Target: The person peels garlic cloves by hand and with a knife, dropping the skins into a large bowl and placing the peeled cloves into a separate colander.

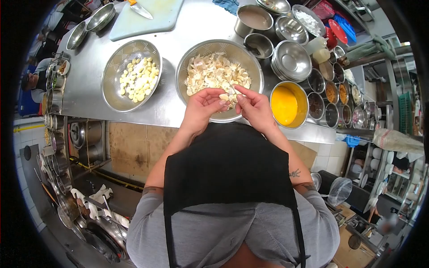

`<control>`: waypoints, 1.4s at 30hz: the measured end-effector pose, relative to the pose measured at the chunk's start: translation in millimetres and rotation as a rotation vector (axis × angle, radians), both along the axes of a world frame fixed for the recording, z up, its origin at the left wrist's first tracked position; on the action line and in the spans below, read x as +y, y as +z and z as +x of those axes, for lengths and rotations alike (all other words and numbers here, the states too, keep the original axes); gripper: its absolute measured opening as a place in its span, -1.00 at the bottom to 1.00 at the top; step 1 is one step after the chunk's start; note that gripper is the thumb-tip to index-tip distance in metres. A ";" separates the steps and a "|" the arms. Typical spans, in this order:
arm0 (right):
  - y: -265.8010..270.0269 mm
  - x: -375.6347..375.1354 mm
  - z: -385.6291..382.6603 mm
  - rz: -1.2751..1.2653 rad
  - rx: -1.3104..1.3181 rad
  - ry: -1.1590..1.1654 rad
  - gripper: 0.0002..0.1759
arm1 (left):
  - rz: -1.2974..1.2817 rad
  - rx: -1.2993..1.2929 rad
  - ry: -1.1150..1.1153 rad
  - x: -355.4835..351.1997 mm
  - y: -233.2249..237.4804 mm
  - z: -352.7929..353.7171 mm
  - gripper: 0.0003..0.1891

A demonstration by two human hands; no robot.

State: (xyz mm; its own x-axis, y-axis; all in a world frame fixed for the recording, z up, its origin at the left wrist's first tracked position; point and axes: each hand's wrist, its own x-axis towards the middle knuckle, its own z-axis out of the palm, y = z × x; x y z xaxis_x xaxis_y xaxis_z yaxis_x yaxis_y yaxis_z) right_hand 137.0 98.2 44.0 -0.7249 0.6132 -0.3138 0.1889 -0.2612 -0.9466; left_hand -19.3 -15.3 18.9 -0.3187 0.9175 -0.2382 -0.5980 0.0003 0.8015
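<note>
Over a large perforated metal colander [180, 67] heaped with garlic cloves and papery skins [214, 71], both my hands meet at the near rim. My left hand [202, 106] is closed, its thumb and fingers pinching a garlic clove [224, 96]. Close beside it, my right hand [254, 106] is also closed in a pinch at the garlic; a thin sliver shows by its fingertips, too small to name. To the left, a second colander [111, 76] holds peeled garlic cloves [139, 80].
A pot of yellow-orange liquid [286, 105] stands right of my right hand. Stacked metal bowls [292, 60] and several ingredient containers crowd the right side. A cutting board [147, 22] bearing an orange-handled knife [142, 10] lies at the far left. The steel table's front edge [147, 120] is near me.
</note>
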 end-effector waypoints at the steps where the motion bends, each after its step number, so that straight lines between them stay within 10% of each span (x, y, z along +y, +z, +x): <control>1: -0.1 0.0 0.4 -0.019 0.003 0.005 -0.65 | 0.008 -0.053 0.004 -0.6 1.4 -0.7 -0.69; 11: -8.4 5.7 3.0 0.090 -0.136 -0.005 -0.60 | 0.088 -0.206 0.042 -2.1 -2.9 -15.4 -0.70; 20: -6.8 17.4 14.3 0.088 -0.092 -0.139 -0.53 | -0.578 1.387 0.519 -35.8 -29.5 -150.2 -0.65; 23: -5.1 18.4 15.0 0.075 -0.077 -0.176 -0.56 | -0.350 1.470 0.531 -16.7 -16.5 -124.7 -0.63; 27: -4.5 19.5 15.6 0.063 -0.056 -0.218 -0.58 | -0.200 1.162 0.016 36.9 -16.8 -36.5 -0.77; 29: -3.1 20.0 14.8 0.050 -0.023 -0.221 -0.59 | 0.047 1.227 -0.175 67.7 -44.8 -3.0 -0.78; 34: -4.4 19.5 24.4 0.030 0.014 -0.190 -0.59 | -0.248 1.643 -0.445 114.7 -94.2 25.8 -0.85; 39: -11.8 22.6 32.3 0.021 0.043 -0.188 -0.60 | -0.185 1.322 -0.363 102.3 -96.0 13.7 -0.81; 42: -15.0 24.9 29.7 0.046 0.015 -0.161 -0.60 | -0.199 0.491 -0.268 85.7 -81.4 -0.4 -0.78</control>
